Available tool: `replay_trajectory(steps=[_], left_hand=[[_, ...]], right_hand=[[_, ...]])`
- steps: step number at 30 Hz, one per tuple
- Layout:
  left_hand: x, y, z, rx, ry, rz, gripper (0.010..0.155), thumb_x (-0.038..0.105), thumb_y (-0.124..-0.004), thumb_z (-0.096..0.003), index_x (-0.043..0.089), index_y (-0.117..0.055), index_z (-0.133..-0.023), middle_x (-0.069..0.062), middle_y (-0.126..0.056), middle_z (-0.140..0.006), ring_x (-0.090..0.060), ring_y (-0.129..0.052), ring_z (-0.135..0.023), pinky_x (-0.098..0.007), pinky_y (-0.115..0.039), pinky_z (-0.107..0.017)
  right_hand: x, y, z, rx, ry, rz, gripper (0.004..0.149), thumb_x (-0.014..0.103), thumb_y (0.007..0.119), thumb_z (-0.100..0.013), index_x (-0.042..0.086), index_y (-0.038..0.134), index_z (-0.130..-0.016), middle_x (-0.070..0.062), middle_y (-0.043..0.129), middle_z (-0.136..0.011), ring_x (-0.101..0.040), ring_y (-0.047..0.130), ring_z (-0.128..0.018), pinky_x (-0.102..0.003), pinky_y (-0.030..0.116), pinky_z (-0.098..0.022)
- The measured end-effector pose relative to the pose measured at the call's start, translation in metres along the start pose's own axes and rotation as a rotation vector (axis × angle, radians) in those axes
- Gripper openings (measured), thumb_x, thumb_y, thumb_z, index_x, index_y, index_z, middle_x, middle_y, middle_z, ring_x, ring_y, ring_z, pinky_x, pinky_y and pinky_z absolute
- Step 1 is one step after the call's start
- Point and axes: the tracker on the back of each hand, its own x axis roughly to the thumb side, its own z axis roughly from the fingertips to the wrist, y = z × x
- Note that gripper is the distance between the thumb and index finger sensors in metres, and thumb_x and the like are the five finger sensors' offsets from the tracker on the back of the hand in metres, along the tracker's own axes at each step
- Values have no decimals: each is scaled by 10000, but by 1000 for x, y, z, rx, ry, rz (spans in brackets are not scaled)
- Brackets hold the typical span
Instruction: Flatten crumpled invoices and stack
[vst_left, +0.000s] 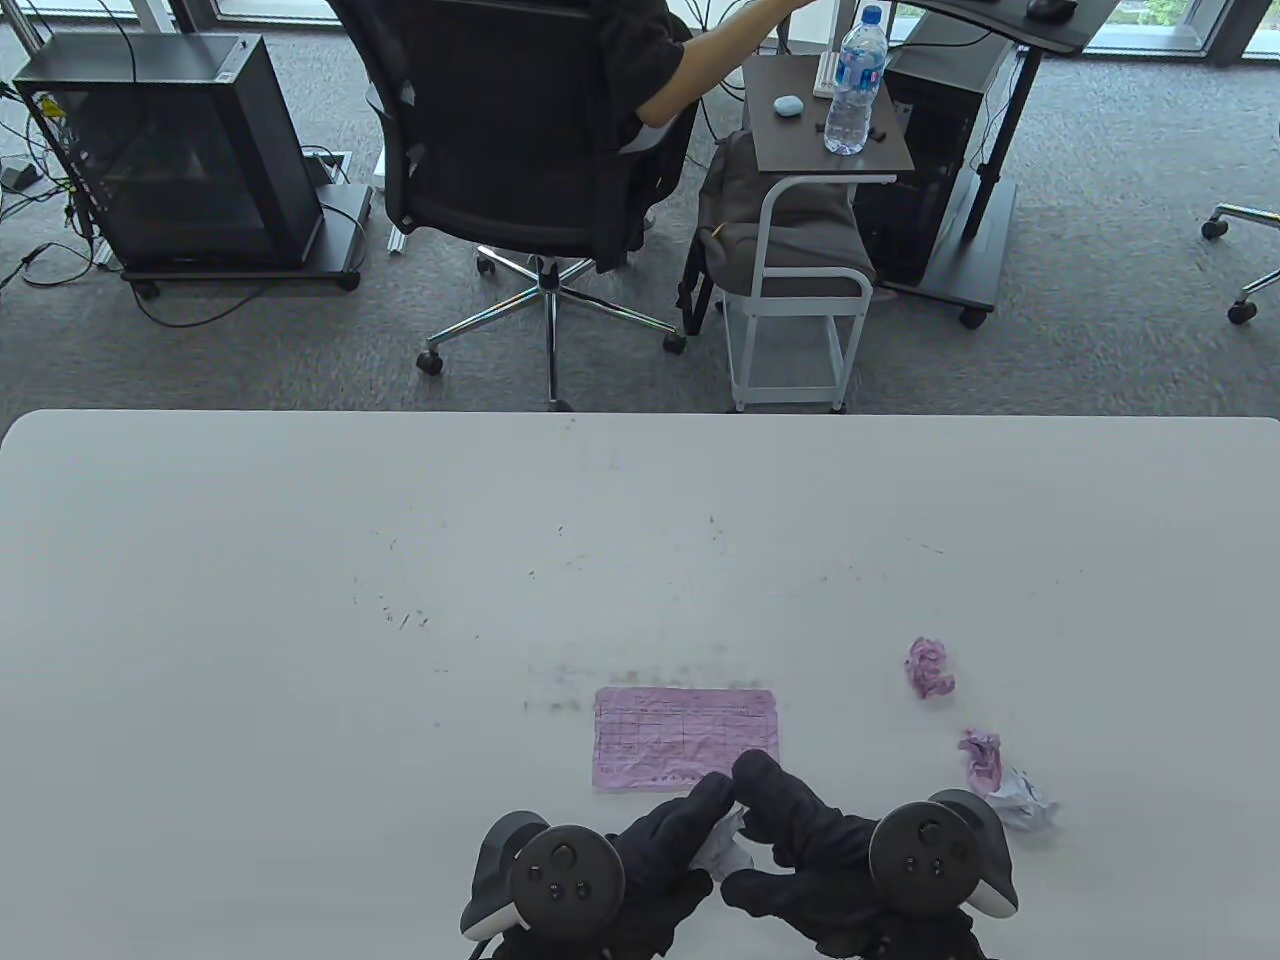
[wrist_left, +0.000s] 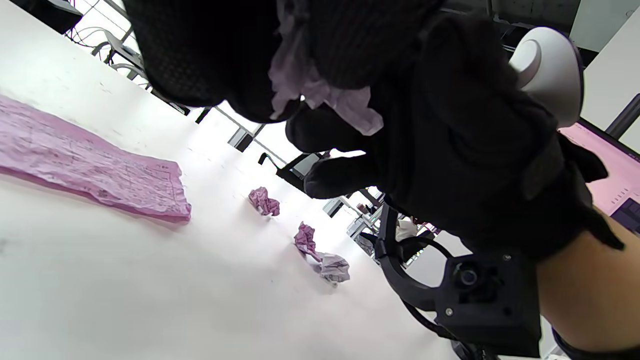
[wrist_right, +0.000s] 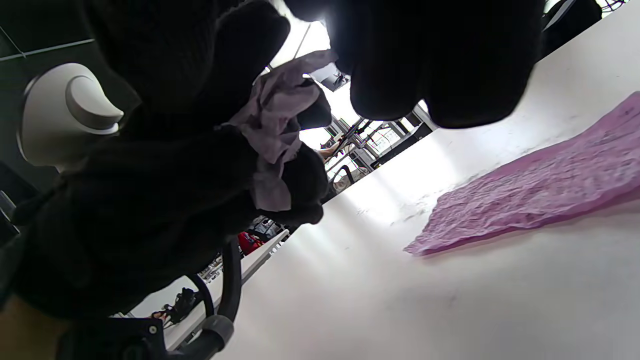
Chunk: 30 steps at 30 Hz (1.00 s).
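A flattened pink invoice (vst_left: 685, 736) lies on the white table (vst_left: 300, 600), also seen in the left wrist view (wrist_left: 90, 160) and the right wrist view (wrist_right: 530, 195). Both gloved hands hold one pale crumpled invoice (vst_left: 725, 845) between them, just above the table near its front edge. My left hand (vst_left: 672, 835) grips its left side and my right hand (vst_left: 790, 815) grips its right side. The paper shows between the fingers in the left wrist view (wrist_left: 320, 90) and in the right wrist view (wrist_right: 272, 130). Three crumpled balls lie to the right: one pink (vst_left: 929, 668), one pink (vst_left: 981, 757), one whitish (vst_left: 1022, 800).
Beyond the table's far edge stand an office chair (vst_left: 520, 150) with a seated person, a small side table (vst_left: 830, 140) with a water bottle (vst_left: 855, 85), and a black computer case (vst_left: 180, 150).
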Motion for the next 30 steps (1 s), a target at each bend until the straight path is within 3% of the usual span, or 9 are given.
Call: replay_trajectory(steps=[4, 6, 8, 18, 22, 26, 30], left_hand=[[1, 4, 1, 55, -18, -10, 720, 165, -814, -542, 131, -394, -1126, -161, -622, -1011, -291, -946, -775, -439, -856, -581], [1, 5, 3, 90, -8, -29, 723, 200, -839, -536, 120, -423, -1122, -163, -649, -978, -269, -976, -704, -439, -871, -553], [0, 9, 4, 139, 12, -60, 691, 239, -838, -536, 119, -475, -1112, -159, -713, -925, -215, -1006, -623, -427, -893, -513], [-29, 18, 9, 226, 154, 233, 535, 260, -748, -578, 45, -645, -1057, -185, -831, -829, -212, -1041, -505, -466, -897, -458], [-33, 18, 8, 156, 177, 208, 492, 301, -760, -579, 16, -755, -980, -143, -915, -689, -160, -1044, -350, -445, -922, -380], [-44, 17, 10, 130, 221, 384, 472, 351, -718, -595, -1, -845, -883, -106, -947, -576, -144, -1016, -239, -437, -924, -332], [-55, 14, 12, 111, 274, 546, 480, 363, -675, -617, -22, -867, -832, -98, -951, -530, -144, -999, -194, -434, -918, -309]], right_hand=[[0, 6, -3, -27, 35, -9, 784, 400, 825, -508, 24, 400, -1048, -205, 768, -898, -288, 941, -615, -435, 889, -397], [0, 7, -4, -65, 29, -17, 704, 297, 831, -508, 37, 444, -1036, -126, 821, -820, -213, 950, -524, -407, 898, -381], [1, 5, -4, -112, 19, -65, 656, 232, 828, -503, 30, 482, -1022, -127, 845, -784, -205, 954, -483, -405, 899, -361], [0, -18, 7, -232, 9, -11, 623, 221, 827, -503, 48, 513, -1013, -123, 854, -778, -205, 955, -477, -406, 899, -360], [-3, -22, 10, -271, 15, -32, 587, 240, 805, -525, 66, 528, -1013, -128, 855, -781, -212, 959, -485, -409, 898, -362], [-4, -32, 16, -320, 29, 95, 606, 191, 815, -522, 198, 505, -1042, -214, 642, -1012, -341, 856, -705, -505, 828, -474], [5, -25, 14, -123, 20, 279, 767, 231, 857, -510, 290, 342, -1076, -275, 306, -1122, -467, 629, -891, -564, 724, -583]])
